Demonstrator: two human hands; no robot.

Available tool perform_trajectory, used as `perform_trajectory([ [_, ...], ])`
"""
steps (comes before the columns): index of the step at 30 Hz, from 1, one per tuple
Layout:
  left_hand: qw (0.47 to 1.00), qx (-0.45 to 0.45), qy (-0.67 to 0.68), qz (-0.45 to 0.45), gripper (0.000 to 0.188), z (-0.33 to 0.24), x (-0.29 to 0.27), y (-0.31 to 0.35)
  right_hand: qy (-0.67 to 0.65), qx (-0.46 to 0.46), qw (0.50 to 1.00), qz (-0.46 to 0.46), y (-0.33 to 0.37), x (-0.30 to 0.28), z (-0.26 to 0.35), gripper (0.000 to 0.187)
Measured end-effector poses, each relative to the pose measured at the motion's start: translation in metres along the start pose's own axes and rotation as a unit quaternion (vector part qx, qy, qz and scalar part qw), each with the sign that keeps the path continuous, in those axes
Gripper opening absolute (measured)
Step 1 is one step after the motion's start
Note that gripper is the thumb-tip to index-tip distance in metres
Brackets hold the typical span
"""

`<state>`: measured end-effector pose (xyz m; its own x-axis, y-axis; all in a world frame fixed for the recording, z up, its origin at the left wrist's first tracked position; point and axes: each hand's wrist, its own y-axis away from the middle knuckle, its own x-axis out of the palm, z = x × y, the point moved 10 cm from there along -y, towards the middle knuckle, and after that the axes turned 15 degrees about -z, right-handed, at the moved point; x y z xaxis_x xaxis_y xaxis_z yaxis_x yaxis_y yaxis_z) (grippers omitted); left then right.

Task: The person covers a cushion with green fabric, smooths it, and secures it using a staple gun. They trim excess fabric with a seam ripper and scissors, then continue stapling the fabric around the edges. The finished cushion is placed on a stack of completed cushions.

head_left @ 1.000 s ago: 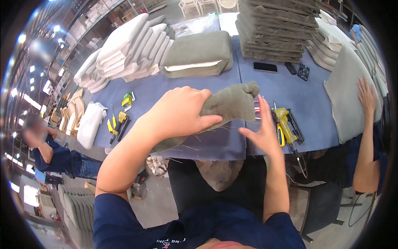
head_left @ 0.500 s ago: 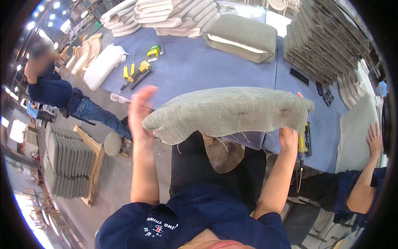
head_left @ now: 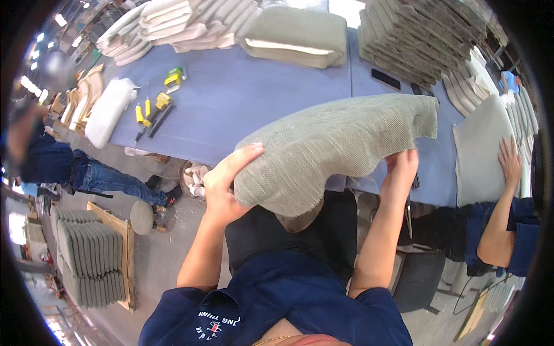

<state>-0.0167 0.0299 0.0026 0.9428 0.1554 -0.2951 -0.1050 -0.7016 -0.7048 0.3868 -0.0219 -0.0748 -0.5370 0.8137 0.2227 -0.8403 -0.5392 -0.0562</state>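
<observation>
Between my two hands hangs a curved pad [head_left: 337, 141] covered in grey-green woven fabric, with loose, frayed lower edges. It is tilted, its right end higher than its left. My left hand [head_left: 225, 187] grips the left end, fingers over the top and thumb lower down. Under the right end, my right hand [head_left: 401, 173] is closed on the hanging fabric edge, its fingertips partly hidden behind the cloth. The pad is held above the near edge of the blue-covered table [head_left: 213, 109], over my lap.
Yellow-handled tools [head_left: 153, 112] and a yellow-green box [head_left: 173, 79] lie on the table's left. Behind are a grey-green cushion [head_left: 294, 37], pale folded pieces [head_left: 190, 26] and a dark fabric stack [head_left: 415, 37]. A co-worker's hand [head_left: 509, 161] rests on a pale panel at right.
My left hand, open beside the pad before, now grips its left end. The pad has tilted, right end up and left end down. The view has shifted rightward.
</observation>
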Motion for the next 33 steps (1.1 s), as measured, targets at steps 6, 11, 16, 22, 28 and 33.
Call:
perform_trajectory([
  [6, 0.997, 0.053, -0.040, 0.040, 0.056, -0.022, 0.009, 0.016, -0.035, 0.056, 0.945, 0.321, 0.141, 0.048, 0.038, 0.026],
  [11, 0.971, -0.016, 0.016, 0.239, 0.091, -0.022, 0.020, 0.023, -0.166, 0.073, 0.898, 0.401, 0.155, 0.036, 0.003, 0.105],
  [16, 0.902, -0.159, 0.197, 0.351, 0.144, -0.032, 0.021, 0.024, -0.245, 0.233, 0.872, 0.355, 0.165, 0.018, -0.023, 0.134],
  [22, 0.637, 0.135, 0.561, 0.512, 0.093, -0.162, 0.008, 0.028, -0.312, 0.187, 0.854, 0.371, 0.171, 0.012, -0.023, 0.122],
  [28, 0.808, 0.031, 0.455, 0.372, 0.092, -0.133, 0.047, 0.004, -0.285, 0.242, 0.848, 0.375, 0.169, 0.024, -0.023, 0.115],
  [33, 0.782, 0.013, 0.498, 0.373, 0.093, -0.113, 0.070, 0.006, -0.260, 0.249, 0.862, 0.356, 0.168, 0.019, -0.027, 0.109],
])
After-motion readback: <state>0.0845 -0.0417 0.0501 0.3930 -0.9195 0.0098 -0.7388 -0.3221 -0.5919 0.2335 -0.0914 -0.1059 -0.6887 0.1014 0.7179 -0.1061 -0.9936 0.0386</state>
